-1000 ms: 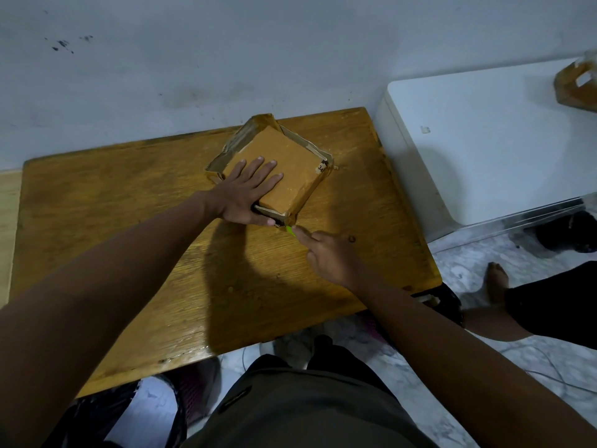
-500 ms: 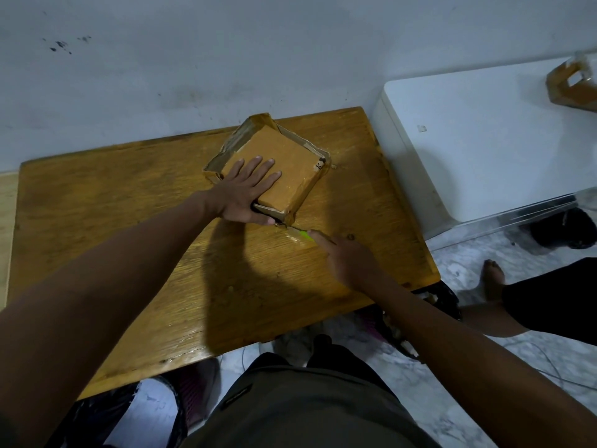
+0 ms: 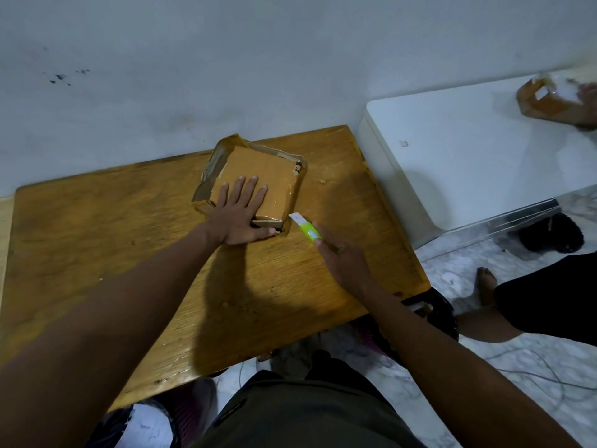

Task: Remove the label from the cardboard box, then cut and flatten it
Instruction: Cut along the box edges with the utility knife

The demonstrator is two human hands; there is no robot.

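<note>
Item: small square brown cardboard box point(image 3: 258, 176), low-walled, with strips of clear tape along its edges. Location: upper centre of the frame, lying on the far part of the worn yellow-brown wooden table point(image 3: 97, 253), near the pale wall point(image 3: 226, 59).

Condition of box: top face plain brown; no label shows on it except a small white scrap with dark print at the box's far right corner, so the label step is judged done or nearly done. The side walls at the left and back splay outward and look partly opened; the near wall and right side are upright and taped. Flattening is judged unfinished.

Left hand point(image 3: 240, 216): fingers straight and spread, palm pressing flat on the near half of the box top, thumb lying along the near edge. It holds nothing; it pins the box to the table.

Right hand point(image 3: 345, 263): its grip is closed round the lime-green utility knife point(image 3: 307, 229), fingers curled on the handle, forefinger laid along the top. The pale blade end points up and left, just beside the box's near right corner; whether it touches the cardboard cannot be told.

Step in hand, as judged: cutting the near right corner seam. Left to do: the remaining corners or taped seams, then pressing the walls flat.

Also present: white low cabinet point(image 3: 468, 156) at the right of the frame; a second brown cardboard box point(image 3: 549, 105) at the upper right, blurred; marbled floor point(image 3: 484, 367) below.
</note>
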